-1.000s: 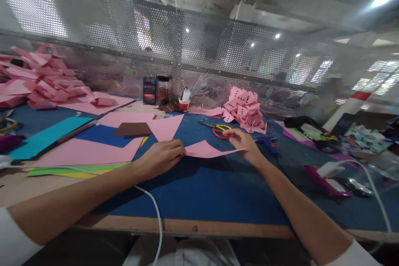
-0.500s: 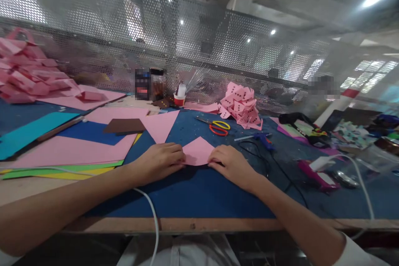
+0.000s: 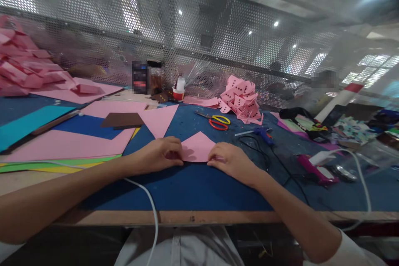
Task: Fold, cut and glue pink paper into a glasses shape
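Observation:
A small pink paper piece (image 3: 197, 148), folded with a pointed top, lies on the blue mat (image 3: 199, 187). My left hand (image 3: 157, 154) pinches its left edge with curled fingers. Its right edge is pinched the same way by my right hand (image 3: 232, 163). Both hands rest on the mat, close together, with the paper between them.
Scissors with yellow and red handles (image 3: 216, 121) and a blue glue gun (image 3: 260, 133) lie beyond the paper. A heap of punched pink pieces (image 3: 241, 104) sits further back. Large pink sheets (image 3: 71, 143) and coloured sheets lie left. Cables and tools (image 3: 318, 166) lie right. A perforated metal screen (image 3: 199, 45) closes the back.
My right hand came in from the right and the long pink strip became a short folded piece held between both hands. In the last half second the hands barely moved.

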### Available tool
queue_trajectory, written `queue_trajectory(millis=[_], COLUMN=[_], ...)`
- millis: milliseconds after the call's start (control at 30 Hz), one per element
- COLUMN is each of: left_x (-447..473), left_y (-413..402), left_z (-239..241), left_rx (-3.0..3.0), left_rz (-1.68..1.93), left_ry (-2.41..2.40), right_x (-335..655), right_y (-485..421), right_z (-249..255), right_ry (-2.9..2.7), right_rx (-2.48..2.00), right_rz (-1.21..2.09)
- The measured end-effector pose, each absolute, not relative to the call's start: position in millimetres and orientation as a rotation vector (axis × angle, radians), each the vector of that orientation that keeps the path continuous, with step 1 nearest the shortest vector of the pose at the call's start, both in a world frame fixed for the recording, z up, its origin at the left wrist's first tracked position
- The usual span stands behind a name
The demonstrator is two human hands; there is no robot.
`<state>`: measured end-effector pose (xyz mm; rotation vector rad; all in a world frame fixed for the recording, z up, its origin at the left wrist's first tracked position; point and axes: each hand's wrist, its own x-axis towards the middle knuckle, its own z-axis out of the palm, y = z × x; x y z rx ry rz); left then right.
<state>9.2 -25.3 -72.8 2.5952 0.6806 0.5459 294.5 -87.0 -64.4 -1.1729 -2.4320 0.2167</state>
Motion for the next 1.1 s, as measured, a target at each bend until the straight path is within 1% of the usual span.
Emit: queue_trajectory(millis=[367,800,1100], left_x=[13.6,16.8,17.6], left_y=[-29.5,-30.3,-30.9], left_z=[-69.8,-69.9,-69.9], left_rx=[2.639,2.683,2.668], left_rz=[0.588,0.581,0.563], left_ry=[0.702,0.759,0.778], right_x=[293.5,291.9,285.8], right_y=[-85.7,-82.9,-82.0], right_z=[-65.1,-66.2,-69.5], right_ry=[-2.354,-2.359,-2.367], right_rx=[-1.222,-1.273,-1.157], right_rz=[0.382,0.373,0.37])
